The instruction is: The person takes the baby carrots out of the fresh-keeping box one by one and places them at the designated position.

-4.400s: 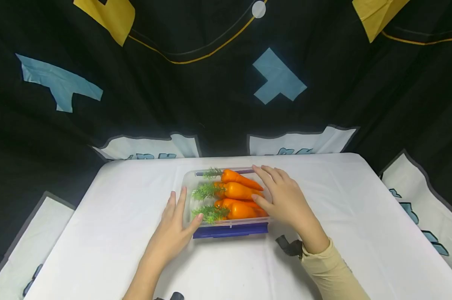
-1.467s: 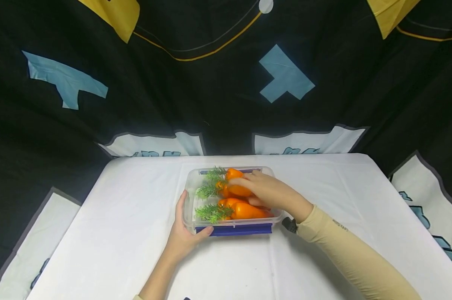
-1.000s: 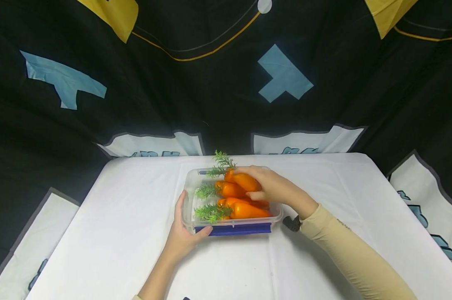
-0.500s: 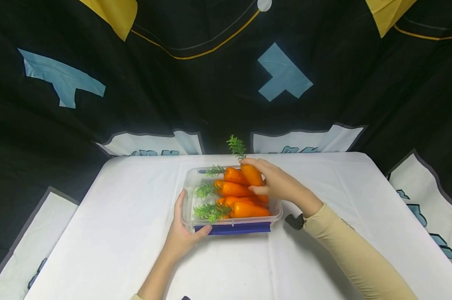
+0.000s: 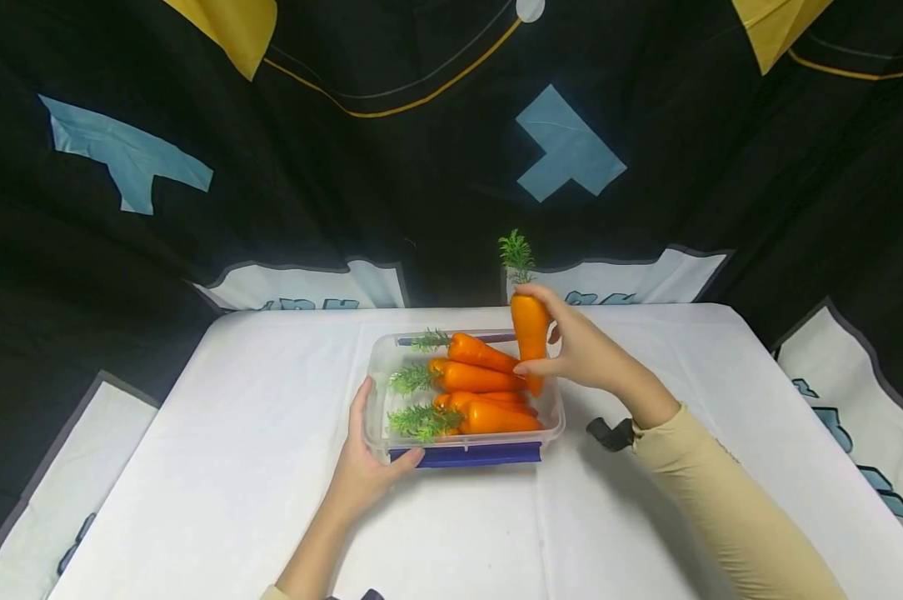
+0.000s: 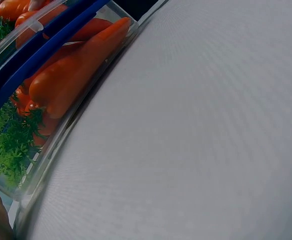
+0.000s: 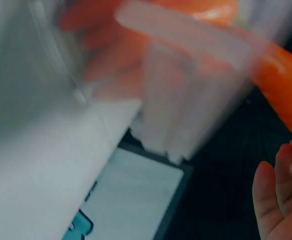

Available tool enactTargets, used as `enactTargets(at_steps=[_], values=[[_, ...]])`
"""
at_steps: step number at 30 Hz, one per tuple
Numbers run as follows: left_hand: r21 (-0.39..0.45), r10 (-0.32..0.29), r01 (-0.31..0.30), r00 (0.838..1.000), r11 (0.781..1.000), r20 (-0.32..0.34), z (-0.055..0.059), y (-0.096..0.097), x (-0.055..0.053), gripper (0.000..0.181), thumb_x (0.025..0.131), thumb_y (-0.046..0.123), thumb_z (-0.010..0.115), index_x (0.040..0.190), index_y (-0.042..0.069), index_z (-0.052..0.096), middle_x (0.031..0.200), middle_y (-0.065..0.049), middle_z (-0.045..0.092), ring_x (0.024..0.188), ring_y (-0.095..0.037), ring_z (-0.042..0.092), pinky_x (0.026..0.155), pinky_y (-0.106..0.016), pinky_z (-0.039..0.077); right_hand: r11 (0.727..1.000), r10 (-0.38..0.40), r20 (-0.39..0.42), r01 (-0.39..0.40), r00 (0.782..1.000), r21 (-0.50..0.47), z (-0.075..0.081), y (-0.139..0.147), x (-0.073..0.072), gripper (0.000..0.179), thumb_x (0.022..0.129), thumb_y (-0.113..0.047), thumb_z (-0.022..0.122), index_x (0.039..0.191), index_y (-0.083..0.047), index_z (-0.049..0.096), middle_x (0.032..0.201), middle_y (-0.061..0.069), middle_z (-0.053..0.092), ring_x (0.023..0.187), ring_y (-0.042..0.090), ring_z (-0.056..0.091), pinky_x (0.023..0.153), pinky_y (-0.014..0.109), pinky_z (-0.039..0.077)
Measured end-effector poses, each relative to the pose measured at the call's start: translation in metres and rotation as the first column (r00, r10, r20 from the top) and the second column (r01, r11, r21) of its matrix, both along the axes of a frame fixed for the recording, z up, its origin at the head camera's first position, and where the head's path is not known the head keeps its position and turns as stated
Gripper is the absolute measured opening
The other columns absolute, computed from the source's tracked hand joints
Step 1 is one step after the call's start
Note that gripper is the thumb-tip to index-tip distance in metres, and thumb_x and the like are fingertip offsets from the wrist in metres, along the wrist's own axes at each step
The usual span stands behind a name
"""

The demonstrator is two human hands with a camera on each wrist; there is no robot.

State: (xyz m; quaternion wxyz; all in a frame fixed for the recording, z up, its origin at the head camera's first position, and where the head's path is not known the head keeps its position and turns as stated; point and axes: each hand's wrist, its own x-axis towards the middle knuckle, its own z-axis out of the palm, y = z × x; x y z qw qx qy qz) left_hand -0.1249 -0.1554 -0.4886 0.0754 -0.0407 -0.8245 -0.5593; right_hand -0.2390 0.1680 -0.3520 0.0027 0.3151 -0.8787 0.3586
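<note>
In the head view my right hand (image 5: 588,343) pinches an orange carrot (image 5: 531,327) between thumb and fingers. The carrot stands nearly upright, green leaves at the top, its tip above the right end of a clear plastic container (image 5: 380,421). Several more carrots (image 5: 489,380) lie inside, leaves pointing left. My left hand (image 5: 363,473) grips the container's front left corner, thumb by the blue front clip (image 5: 474,455). The left wrist view shows carrots (image 6: 83,67) through the clear wall. In the blurred right wrist view, part of the held carrot (image 7: 281,82) shows above my fingers (image 7: 266,195).
The container stands on a table with a white cloth (image 5: 219,467), close to its far edge. Behind hangs a dark curtain (image 5: 376,200) with blue, yellow and white shapes. A dark strap (image 5: 611,433) juts from the right wrist.
My right hand has taken one carrot out of the container, lifting it and turning it from lying to nearly upright. My left hand has come to the container and keeps its hold there.
</note>
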Motion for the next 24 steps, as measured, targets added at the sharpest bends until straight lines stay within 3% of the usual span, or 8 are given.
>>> enactTargets(at_steps=[5, 12, 19, 24], values=[[-0.002, 0.004, -0.004, 1.000, 1.000, 0.002, 0.001, 0.000, 0.000, 0.119, 0.072, 0.032, 0.087, 0.157, 0.043, 0.004, 0.167, -0.007, 0.016, 0.146, -0.044, 0.029, 0.110, -0.073, 0.027, 0.999, -0.033, 0.026, 0.033, 0.999, -0.033, 0.009, 0.023, -0.001, 0.100, 0.075, -0.025, 0.088, 0.152, -0.025, 0.025, 0.131, 0.007, 0.050, 0.106, 0.022, 0.050, 0.086, 0.044, 0.050], [-0.006, 0.010, -0.010, 1.000, 1.000, 0.001, 0.001, 0.000, 0.000, 0.119, 0.072, 0.033, 0.088, 0.157, 0.044, 0.005, 0.166, -0.007, 0.018, 0.145, -0.043, 0.032, 0.110, -0.073, 0.028, 0.993, -0.106, 0.092, 0.110, 0.990, -0.039, 0.002, 0.054, -0.001, 0.102, 0.075, -0.028, 0.088, 0.154, -0.026, 0.022, 0.129, 0.010, 0.050, 0.102, 0.026, 0.050, 0.088, 0.046, 0.049], [0.031, -0.009, 0.009, 1.000, 0.999, -0.005, 0.001, -0.001, 0.000, 0.119, 0.072, 0.027, 0.087, 0.158, 0.041, 0.005, 0.167, -0.005, 0.014, 0.147, -0.042, 0.028, 0.112, -0.073, 0.025, 0.991, -0.130, 0.149, 0.133, 0.980, -0.014, -0.033, 0.075, -0.011, 0.102, 0.074, -0.027, 0.088, 0.153, -0.025, 0.024, 0.121, 0.010, 0.053, 0.100, 0.026, 0.048, 0.083, 0.044, 0.046], [0.045, -0.019, 0.018, 1.000, 0.999, 0.004, 0.001, -0.001, 0.000, 0.120, 0.073, 0.025, 0.087, 0.158, 0.042, 0.004, 0.167, -0.006, 0.014, 0.147, -0.043, 0.028, 0.112, -0.073, 0.025, 0.989, -0.148, 0.198, 0.149, 0.969, 0.012, -0.054, 0.080, -0.013, 0.101, 0.074, -0.024, 0.088, 0.153, -0.024, 0.025, 0.128, 0.012, 0.051, 0.102, 0.028, 0.049, 0.077, 0.038, 0.047]])
